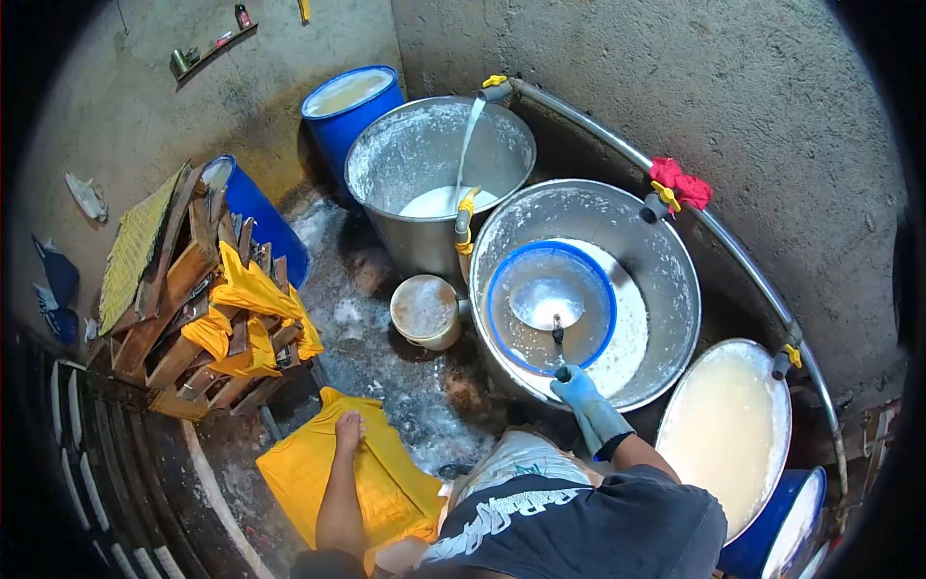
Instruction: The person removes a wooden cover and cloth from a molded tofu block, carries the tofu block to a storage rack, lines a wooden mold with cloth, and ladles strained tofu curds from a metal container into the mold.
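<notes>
My right hand (576,388), in a light blue glove, is closed at the near rim of a blue-rimmed strainer (606,289). A round metal scoop (547,301) lies inside that rim, and its dark handle (558,334) runs toward my glove. The strainer sits in a wide metal vat (675,280) holding white liquid (632,338). My bare left hand (350,430) is curled closed against a yellow sheet (386,482) over my leg; anything within its fingers is hidden.
White liquid pours from a pipe (598,125) with yellow valves into a second vat (367,183). A bucket (425,311), blue drums (338,121) and a full tub (723,434) stand around. Stacked wooden boards (178,280) with yellow cloths (256,289) are left. The floor (362,328) is wet.
</notes>
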